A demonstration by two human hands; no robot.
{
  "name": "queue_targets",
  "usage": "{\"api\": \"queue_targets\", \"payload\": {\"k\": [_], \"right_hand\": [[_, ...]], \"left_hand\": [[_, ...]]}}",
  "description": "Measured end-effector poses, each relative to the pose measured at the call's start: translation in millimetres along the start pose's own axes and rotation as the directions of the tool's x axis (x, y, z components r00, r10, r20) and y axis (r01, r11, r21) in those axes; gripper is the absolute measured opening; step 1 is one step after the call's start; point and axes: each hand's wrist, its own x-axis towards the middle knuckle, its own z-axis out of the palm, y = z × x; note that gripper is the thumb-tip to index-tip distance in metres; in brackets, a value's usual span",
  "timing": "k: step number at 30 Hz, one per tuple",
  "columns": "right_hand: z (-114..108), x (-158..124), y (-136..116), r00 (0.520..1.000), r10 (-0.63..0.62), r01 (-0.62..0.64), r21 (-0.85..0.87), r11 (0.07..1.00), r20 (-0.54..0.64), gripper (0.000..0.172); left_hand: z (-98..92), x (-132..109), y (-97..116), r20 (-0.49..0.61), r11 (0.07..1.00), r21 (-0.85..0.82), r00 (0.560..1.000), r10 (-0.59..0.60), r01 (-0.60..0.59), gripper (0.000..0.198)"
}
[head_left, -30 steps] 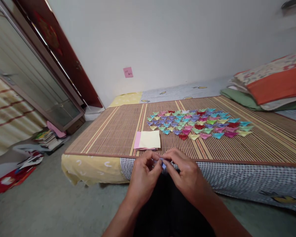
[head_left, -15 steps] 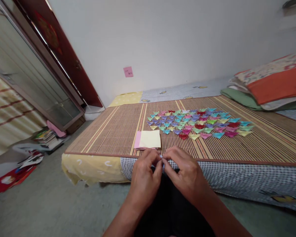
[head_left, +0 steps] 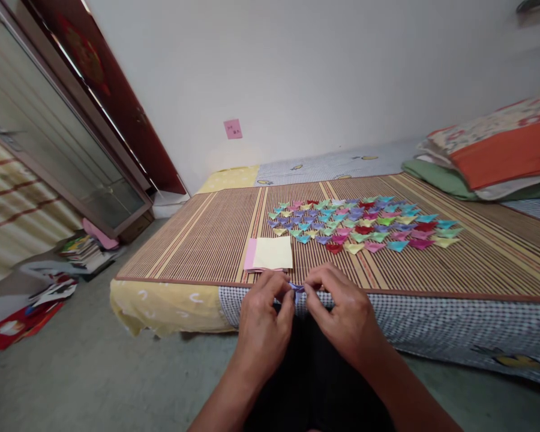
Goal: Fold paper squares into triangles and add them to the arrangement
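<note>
My left hand [head_left: 263, 324] and my right hand [head_left: 344, 315] meet at the front edge of the bed, fingers pinched on a small purple folded paper piece [head_left: 297, 289] between them. Just beyond my hands lies a stack of square paper sheets [head_left: 272, 254], yellow on top with pink showing at its left side. Farther back on the striped woven mat [head_left: 198, 240] are several rows of small folded paper pieces [head_left: 360, 223] in many colours.
The mat covers a low bed with a checked sheet [head_left: 432, 330] and a yellow cover [head_left: 162, 303]. Folded bedding and a pillow [head_left: 495, 153] sit at the right. A glass-door cabinet [head_left: 58, 150] and piled books [head_left: 83, 249] stand left. A pink note [head_left: 233, 128] is on the wall.
My hands have shifted slightly up toward the mat edge while still working the small purple piece. Nothing else has moved.
</note>
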Motion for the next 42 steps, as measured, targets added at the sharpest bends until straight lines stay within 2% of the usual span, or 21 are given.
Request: {"api": "queue_targets", "payload": {"k": [6, 13, 19, 25, 31, 36, 42], "right_hand": [[-2, 3, 0, 0.997, -0.007, 0.004, 0.046, 0.999, 0.073, 0.019], [-10, 7, -1, 0.975, -0.082, 0.103, -0.092, 0.990, 0.206, 0.020], [-12, 7, -2, 0.967, -0.101, 0.143, -0.170, 0.975, 0.235, 0.017], [-12, 13, -2, 0.960, -0.027, 0.082, -0.187, 0.979, 0.277, 0.017], [-13, 17, -6, 0.950, -0.009, 0.064, -0.167, 0.984, 0.313, 0.020], [-14, 17, -7, 0.947, 0.010, 0.019, -0.086, 0.996, 0.322, 0.022], [-20, 18, -11, 0.930, 0.087, -0.114, 0.055, 0.992, 0.357, 0.022]], "left_hand": [[1.1, -1, 0, 0.012, 1.000, -0.018, 1.000, -0.009, 0.009, 0.020], [2.3, -1, -1, 0.010, 1.000, -0.023, 1.000, -0.011, 0.012, 0.020], [4.6, -2, -1, 0.005, 0.999, -0.024, 1.000, -0.023, 0.023, 0.020], [6.2, 0, 0, 0.011, 0.999, -0.038, 1.000, -0.025, 0.026, 0.020], [7.0, 0, 0, 0.010, 0.997, -0.061, 0.999, -0.039, 0.040, 0.017], [2.7, -1, 1, 0.061, 0.991, -0.103, 0.995, -0.084, 0.090, 0.016], [-4.1, 2, 1, 0.125, 0.975, -0.176, 0.986, -0.114, 0.135, 0.014]]}}
